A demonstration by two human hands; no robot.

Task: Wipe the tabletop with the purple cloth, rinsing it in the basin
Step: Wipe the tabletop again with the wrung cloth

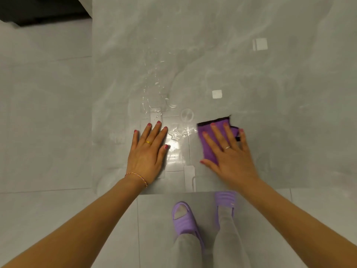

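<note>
I see the purple cloth [209, 144] lying flat on the glossy grey counter [251, 74], folded into a rough rectangle with a dark edge along its far side, near the counter's front edge and a little right of centre. My right hand [229, 151] lies palm down on top of it, the fingers [217, 134] straight and spread wide, pressing the cloth to the surface rather than curling round it; a thin ring shows on one finger. My left hand [147, 151] rests flat on the bare counter to the left, well apart from the cloth, its fingers also straight and slightly fanned, with a gold ring and a thin thread bracelet at the wrist. Between the two hands a small puddle of water [180, 133] shines on the surface, and a trail of droplets [154, 82] runs away from it toward the far side. Pale square reflections sit further out on the counter. Below the front edge I see the tiled floor [38, 113] and two lilac slippers [185, 219] under grey trouser legs.
</note>
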